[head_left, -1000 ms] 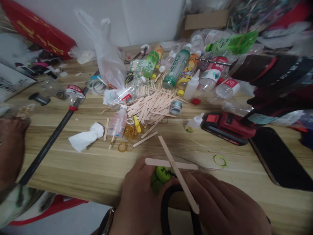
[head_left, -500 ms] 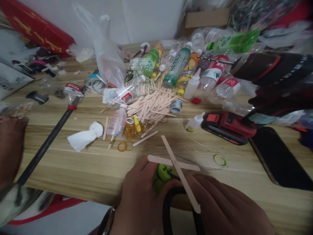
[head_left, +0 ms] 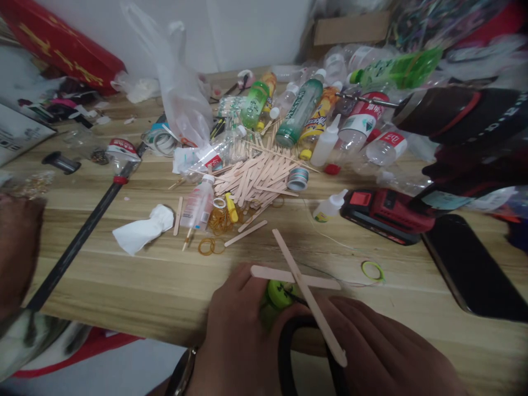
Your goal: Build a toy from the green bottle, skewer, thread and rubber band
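My left hand (head_left: pixel 233 324) is closed around a green bottle (head_left: pixel 268 314) with a lime-green cap (head_left: pixel 279 293) facing up, low in the middle of the view. My right hand (head_left: pixel 379 346) is closed on black-handled scissors (head_left: pixel 284 357); their dark tip reaches the cap, and whether it pierces it I cannot tell. Two crossed wooden craft sticks (head_left: pixel 310 302) lie just above the cap and hands, one crosswise, one slanting down over my right hand. My palms hide most of the bottle.
Beyond my hands are a pile of craft sticks (head_left: pixel 259 173), rubber bands (head_left: pixel 218 221) and plastic bottles (head_left: pixel 299 113). A power drill (head_left: pixel 388 214) and a phone (head_left: pixel 474 264) lie at right. Another person's hand (head_left: pixel 18 253) rests at the left edge, beside a black rod (head_left: pixel 82 239).
My right hand, the scissors and the crossed sticks have shifted slightly to the right. Both hands keep their hold; the rest of the table looks the same.
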`<action>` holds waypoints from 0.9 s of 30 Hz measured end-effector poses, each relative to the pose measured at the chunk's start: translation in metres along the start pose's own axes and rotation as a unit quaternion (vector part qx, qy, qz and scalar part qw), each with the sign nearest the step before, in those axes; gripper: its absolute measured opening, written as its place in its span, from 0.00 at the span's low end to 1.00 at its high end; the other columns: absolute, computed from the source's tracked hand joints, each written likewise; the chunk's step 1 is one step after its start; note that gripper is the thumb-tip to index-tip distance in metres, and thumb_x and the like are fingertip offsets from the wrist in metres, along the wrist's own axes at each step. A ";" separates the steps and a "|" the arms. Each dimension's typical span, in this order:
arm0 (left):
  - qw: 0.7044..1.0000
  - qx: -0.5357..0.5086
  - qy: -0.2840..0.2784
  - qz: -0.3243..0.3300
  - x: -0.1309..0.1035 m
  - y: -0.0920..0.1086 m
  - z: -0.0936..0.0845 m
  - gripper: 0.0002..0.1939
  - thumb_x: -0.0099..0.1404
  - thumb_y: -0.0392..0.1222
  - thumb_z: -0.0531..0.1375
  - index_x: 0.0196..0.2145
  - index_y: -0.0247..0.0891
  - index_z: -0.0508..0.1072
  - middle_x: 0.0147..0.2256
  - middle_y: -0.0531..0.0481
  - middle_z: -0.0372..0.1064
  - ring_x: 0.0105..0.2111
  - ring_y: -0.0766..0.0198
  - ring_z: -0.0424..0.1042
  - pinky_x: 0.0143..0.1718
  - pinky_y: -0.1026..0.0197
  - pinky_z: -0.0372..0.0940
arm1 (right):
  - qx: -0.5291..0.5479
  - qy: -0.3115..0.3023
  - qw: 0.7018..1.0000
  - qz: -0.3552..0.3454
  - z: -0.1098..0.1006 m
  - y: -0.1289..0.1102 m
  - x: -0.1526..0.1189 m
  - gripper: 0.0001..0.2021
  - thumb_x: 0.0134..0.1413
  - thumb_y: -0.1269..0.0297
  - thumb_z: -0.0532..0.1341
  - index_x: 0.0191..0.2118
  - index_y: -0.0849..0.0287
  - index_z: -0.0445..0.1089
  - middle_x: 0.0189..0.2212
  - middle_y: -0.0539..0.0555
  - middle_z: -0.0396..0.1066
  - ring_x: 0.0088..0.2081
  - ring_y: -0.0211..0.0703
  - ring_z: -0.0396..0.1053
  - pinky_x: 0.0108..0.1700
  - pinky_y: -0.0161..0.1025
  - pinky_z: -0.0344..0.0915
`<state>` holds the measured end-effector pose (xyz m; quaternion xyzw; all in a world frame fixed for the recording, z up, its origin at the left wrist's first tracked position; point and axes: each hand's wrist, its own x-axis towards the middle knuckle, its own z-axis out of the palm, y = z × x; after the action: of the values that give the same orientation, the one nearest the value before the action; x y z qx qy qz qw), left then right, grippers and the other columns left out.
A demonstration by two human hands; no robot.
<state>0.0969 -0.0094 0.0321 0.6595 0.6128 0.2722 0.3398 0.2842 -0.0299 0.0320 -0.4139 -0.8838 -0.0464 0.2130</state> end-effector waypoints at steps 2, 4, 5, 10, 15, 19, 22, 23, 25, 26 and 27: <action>1.000 0.001 -0.002 -0.007 0.000 0.000 0.000 0.07 0.63 0.47 0.64 0.33 0.43 0.78 0.36 0.46 0.76 0.37 0.52 0.74 0.38 0.53 0.69 | 0.001 -0.011 1.000 -0.002 0.001 0.001 -0.003 0.17 0.64 0.78 0.49 0.51 0.65 0.71 0.39 0.55 0.83 0.37 0.44 0.81 0.32 0.37 0.75; 1.000 -0.008 0.005 -0.014 0.000 -0.001 0.001 0.08 0.62 0.49 0.64 0.32 0.44 0.78 0.35 0.46 0.76 0.36 0.51 0.74 0.36 0.53 0.68 | -0.004 -0.015 1.000 -0.004 0.002 0.001 -0.006 0.18 0.63 0.78 0.49 0.52 0.66 0.71 0.39 0.56 0.83 0.37 0.45 0.81 0.32 0.37 0.75; 1.000 -0.014 0.011 -0.017 0.000 -0.002 0.001 0.08 0.62 0.50 0.65 0.31 0.45 0.78 0.35 0.46 0.76 0.35 0.51 0.74 0.36 0.53 0.68 | -0.008 -0.016 1.000 -0.002 0.002 0.001 -0.007 0.18 0.63 0.78 0.49 0.52 0.66 0.71 0.39 0.56 0.83 0.37 0.45 0.81 0.32 0.37 0.75; 0.999 -0.030 0.030 -0.014 0.001 -0.006 0.003 0.07 0.62 0.46 0.64 0.29 0.44 0.79 0.34 0.48 0.77 0.35 0.54 0.74 0.36 0.56 0.67 | -0.023 -0.019 1.000 -0.005 0.002 -0.002 -0.007 0.18 0.63 0.76 0.50 0.53 0.65 0.72 0.41 0.57 0.83 0.38 0.47 0.81 0.33 0.38 0.76; 0.998 -0.053 0.007 -0.032 0.005 0.001 0.001 0.05 0.60 0.39 0.63 0.31 0.44 0.81 0.33 0.49 0.77 0.34 0.56 0.75 0.36 0.58 0.66 | -0.009 -0.015 1.000 0.008 0.006 -0.001 -0.002 0.17 0.64 0.77 0.50 0.53 0.67 0.69 0.39 0.58 0.82 0.38 0.47 0.81 0.33 0.39 0.75; 0.997 -0.059 0.000 -0.057 0.016 0.003 -0.008 0.06 0.59 0.42 0.65 0.34 0.43 0.81 0.35 0.48 0.78 0.36 0.53 0.74 0.39 0.56 0.66 | 0.015 0.013 0.999 0.033 0.010 0.007 0.001 0.15 0.66 0.77 0.48 0.51 0.64 0.68 0.37 0.55 0.82 0.36 0.43 0.80 0.32 0.35 0.73; 0.991 -0.096 0.023 -0.088 0.030 -0.004 -0.021 0.07 0.58 0.46 0.66 0.31 0.41 0.79 0.29 0.50 0.76 0.31 0.56 0.72 0.33 0.58 0.63 | 0.001 0.004 0.999 0.044 0.008 0.018 -0.005 0.16 0.66 0.77 0.48 0.51 0.62 0.67 0.37 0.55 0.81 0.34 0.43 0.79 0.33 0.36 0.72; 0.985 -0.136 0.022 -0.108 0.035 -0.007 -0.025 0.09 0.58 0.49 0.65 0.29 0.40 0.78 0.26 0.51 0.74 0.28 0.58 0.70 0.30 0.60 0.62 | -0.008 -0.001 0.999 0.054 0.007 0.023 -0.010 0.16 0.65 0.76 0.48 0.52 0.61 0.68 0.37 0.55 0.81 0.33 0.44 0.79 0.33 0.36 0.72; 0.952 -0.262 0.013 -0.159 0.044 -0.013 -0.033 0.15 0.60 0.55 0.65 0.29 0.38 0.78 0.23 0.52 0.71 0.22 0.63 0.66 0.24 0.63 0.59 | -0.021 0.004 0.996 0.091 0.004 0.035 -0.022 0.18 0.63 0.75 0.49 0.53 0.58 0.69 0.35 0.55 0.80 0.32 0.46 0.79 0.31 0.37 0.72; 0.929 -0.321 0.008 -0.185 0.048 -0.016 -0.036 0.17 0.59 0.56 0.65 0.29 0.37 0.78 0.23 0.52 0.71 0.21 0.64 0.66 0.23 0.64 0.59 | -0.023 0.016 0.993 0.117 0.003 0.042 -0.030 0.19 0.62 0.74 0.50 0.53 0.56 0.71 0.34 0.54 0.80 0.31 0.47 0.78 0.29 0.38 0.71; 0.905 -0.373 0.004 -0.206 0.051 -0.018 -0.037 0.18 0.58 0.56 0.66 0.29 0.36 0.78 0.24 0.51 0.72 0.22 0.65 0.67 0.23 0.65 0.60 | -0.024 0.030 0.989 0.142 0.002 0.049 -0.038 0.18 0.62 0.73 0.51 0.52 0.54 0.72 0.32 0.53 0.79 0.30 0.47 0.78 0.28 0.38 0.71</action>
<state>0.0619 0.0455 0.0384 0.3425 0.5902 0.4072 0.6071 0.3423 -0.0244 0.0100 -0.5385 -0.8081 -0.0491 0.2335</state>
